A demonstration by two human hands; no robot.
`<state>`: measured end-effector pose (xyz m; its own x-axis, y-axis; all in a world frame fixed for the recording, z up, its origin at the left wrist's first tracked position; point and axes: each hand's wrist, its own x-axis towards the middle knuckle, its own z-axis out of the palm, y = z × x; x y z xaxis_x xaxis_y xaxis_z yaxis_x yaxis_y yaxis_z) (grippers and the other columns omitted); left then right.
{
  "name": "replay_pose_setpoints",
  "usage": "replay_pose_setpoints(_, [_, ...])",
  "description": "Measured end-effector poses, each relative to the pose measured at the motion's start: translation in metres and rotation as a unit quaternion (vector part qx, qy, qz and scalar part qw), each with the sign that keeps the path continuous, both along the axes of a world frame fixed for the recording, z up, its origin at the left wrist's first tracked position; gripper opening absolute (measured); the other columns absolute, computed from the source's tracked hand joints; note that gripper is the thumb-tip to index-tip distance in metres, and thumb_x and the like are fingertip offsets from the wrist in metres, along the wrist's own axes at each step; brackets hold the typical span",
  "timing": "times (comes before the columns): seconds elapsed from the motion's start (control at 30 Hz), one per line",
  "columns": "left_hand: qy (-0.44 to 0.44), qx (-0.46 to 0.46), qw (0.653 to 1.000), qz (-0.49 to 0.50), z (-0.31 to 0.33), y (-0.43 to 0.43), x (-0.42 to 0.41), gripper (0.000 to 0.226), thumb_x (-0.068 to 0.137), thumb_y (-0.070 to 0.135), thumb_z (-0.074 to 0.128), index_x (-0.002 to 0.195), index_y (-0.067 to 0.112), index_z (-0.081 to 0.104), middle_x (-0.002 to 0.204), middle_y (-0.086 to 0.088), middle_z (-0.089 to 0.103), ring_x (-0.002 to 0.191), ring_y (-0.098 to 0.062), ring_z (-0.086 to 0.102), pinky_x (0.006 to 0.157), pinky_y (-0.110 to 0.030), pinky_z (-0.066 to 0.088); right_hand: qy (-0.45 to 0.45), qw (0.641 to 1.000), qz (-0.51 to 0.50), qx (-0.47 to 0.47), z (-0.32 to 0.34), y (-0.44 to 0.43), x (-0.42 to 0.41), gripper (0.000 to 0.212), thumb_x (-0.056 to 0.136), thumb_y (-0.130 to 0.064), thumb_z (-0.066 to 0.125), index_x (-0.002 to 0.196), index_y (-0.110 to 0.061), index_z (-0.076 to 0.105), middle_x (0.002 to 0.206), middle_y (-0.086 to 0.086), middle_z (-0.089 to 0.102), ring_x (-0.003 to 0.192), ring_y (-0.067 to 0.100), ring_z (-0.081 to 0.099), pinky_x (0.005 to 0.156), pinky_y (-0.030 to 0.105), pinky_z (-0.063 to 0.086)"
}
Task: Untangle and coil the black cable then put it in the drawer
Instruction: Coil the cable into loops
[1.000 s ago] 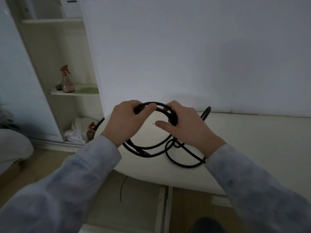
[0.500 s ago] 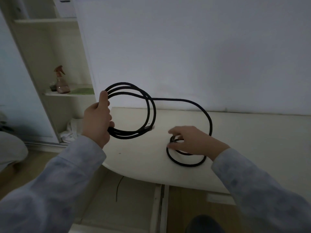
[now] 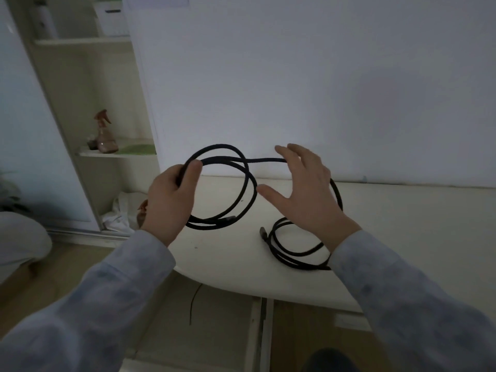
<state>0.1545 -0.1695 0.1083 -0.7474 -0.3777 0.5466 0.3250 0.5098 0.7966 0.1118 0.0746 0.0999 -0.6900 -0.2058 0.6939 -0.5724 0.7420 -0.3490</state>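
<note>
The black cable (image 3: 248, 191) forms a double loop held up over the white tabletop (image 3: 402, 224). My left hand (image 3: 171, 202) grips that loop at its left side. A strand runs from the loop's top to the right and passes behind my right hand (image 3: 306, 194), whose fingers are spread with the cable running across them. The rest of the cable lies in a smaller coil on the table below my right wrist, with a plug end (image 3: 263, 234) showing at its left. No drawer is clearly visible.
A white wall (image 3: 295, 76) rises right behind the table. At the left stands a shelf unit (image 3: 88, 154) with a spray bottle (image 3: 105, 135). Below the table's curved front edge are a cabinet front (image 3: 257, 331) and wood floor.
My right hand rose from the small coil on the table to the strand near the wall. My left hand brought the held loop to the right and lower, towards the table's middle.
</note>
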Motion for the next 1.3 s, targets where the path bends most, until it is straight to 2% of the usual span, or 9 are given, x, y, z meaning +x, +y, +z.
replay_pose_setpoints(0.17, [0.049, -0.113, 0.992, -0.022, 0.003, 0.004, 0.010, 0.049, 0.097, 0.043, 0.055, 0.071, 0.003, 0.049, 0.059, -0.007, 0.042, 0.052, -0.010, 0.036, 0.050, -0.021, 0.030, -0.115, 0.991, 0.017, 0.062, 0.011, -0.011, 0.002, 0.103, 0.078, -0.081, 0.062, 0.161, -0.036, 0.021, 0.155, -0.002, 0.046, 0.145, 0.021, 0.038, 0.123, 0.048, 0.019])
replay_pose_setpoints(0.3, [0.044, -0.144, 0.988, -0.027, 0.003, 0.003, 0.015, 0.039, 0.096, 0.037, 0.059, 0.068, 0.011, 0.049, 0.055, 0.003, 0.039, 0.053, -0.009, 0.041, 0.050, -0.016, 0.032, -0.183, 0.983, 0.007, -0.004, 0.017, -0.007, 0.004, 0.081, 0.072, -0.075, 0.075, 0.141, -0.037, 0.056, 0.101, -0.014, 0.060, 0.102, 0.011, 0.059, 0.098, 0.036, 0.049])
replay_pose_setpoints(0.53, [0.079, -0.157, 0.984, -0.018, 0.005, 0.013, 0.015, 0.032, 0.091, 0.037, 0.066, 0.066, 0.027, 0.048, 0.053, 0.005, 0.044, 0.052, -0.002, 0.046, 0.052, -0.011, 0.035, -0.173, 0.983, -0.044, -0.049, 0.014, -0.007, 0.005, 0.059, 0.075, -0.075, 0.071, 0.122, -0.040, 0.069, 0.092, -0.020, 0.058, 0.101, 0.011, 0.063, 0.089, 0.035, 0.053])
replay_pose_setpoints(0.67, [0.072, -0.042, 0.994, -0.077, -0.005, 0.013, 0.009, 0.046, 0.087, 0.055, 0.056, 0.067, 0.014, 0.048, 0.054, 0.003, 0.036, 0.050, -0.010, 0.035, 0.052, -0.026, 0.035, -0.203, 0.976, 0.044, -0.071, 0.014, -0.009, 0.006, 0.041, 0.092, -0.061, 0.064, 0.129, -0.044, 0.064, 0.099, -0.017, 0.062, 0.096, 0.006, 0.060, 0.080, 0.022, 0.044])
replay_pose_setpoints(0.8, [0.057, 0.142, 0.970, -0.190, -0.008, 0.020, 0.012, 0.041, 0.086, 0.055, 0.052, 0.054, 0.031, 0.045, 0.048, 0.013, 0.033, 0.041, -0.009, 0.027, 0.046, -0.022, 0.028, -0.224, 0.955, 0.146, -0.126, 0.017, -0.013, 0.009, 0.020, 0.101, -0.044, 0.060, 0.095, -0.026, 0.067, 0.083, -0.015, 0.062, 0.071, 0.005, 0.055, 0.075, 0.026, 0.048])
replay_pose_setpoints(0.97, [0.015, 0.153, 0.976, -0.153, -0.013, 0.021, 0.005, 0.052, 0.095, 0.058, 0.045, 0.059, 0.021, 0.039, 0.049, 0.008, 0.036, 0.040, -0.012, 0.036, 0.048, -0.027, 0.039, -0.219, 0.945, 0.192, -0.151, 0.014, -0.014, 0.012, 0.014, 0.103, -0.032, 0.060, 0.094, -0.021, 0.063, 0.068, -0.006, 0.072, 0.063, 0.007, 0.066, 0.064, 0.020, 0.051])
replay_pose_setpoints(1.07, [-0.049, 0.049, 0.995, -0.070, -0.022, 0.017, 0.001, 0.049, 0.102, 0.051, 0.042, 0.076, 0.014, 0.058, 0.063, 0.003, 0.061, 0.049, -0.017, 0.061, 0.060, -0.038, 0.055, -0.189, 0.960, 0.162, -0.129, 0.005, -0.015, 0.009, 0.011, 0.104, -0.038, 0.057, 0.094, -0.031, 0.058, 0.061, -0.011, 0.060, 0.055, 0.012, 0.065, 0.054, 0.020, 0.047])
replay_pose_setpoints(1.17, [-0.011, -0.080, 0.996, -0.042, -0.026, 0.013, 0.001, 0.032, 0.097, 0.043, 0.058, 0.126, 0.029, 0.055, 0.103, 0.011, 0.065, 0.073, -0.003, 0.069, 0.074, -0.024, 0.055, -0.149, 0.982, 0.116, -0.018, 0.003, -0.015, 0.007, 0.019, 0.105, -0.044, 0.053, 0.102, -0.026, 0.057, 0.067, -0.008, 0.057, 0.059, 0.019, 0.058, 0.056, 0.033, 0.043])
replay_pose_setpoints(1.3, [0.070, -0.337, 0.936, -0.075, -0.018, 0.016, 0.000, 0.052, 0.091, 0.029, 0.070, 0.140, 0.025, 0.053, 0.116, 0.008, 0.059, 0.090, -0.001, 0.063, 0.084, -0.017, 0.051, -0.103, 0.983, 0.077, 0.130, -0.002, -0.023, 0.009, 0.031, 0.104, -0.053, 0.046, 0.116, -0.026, 0.058, 0.070, -0.010, 0.054, 0.070, 0.022, 0.058, 0.062, 0.035, 0.039])
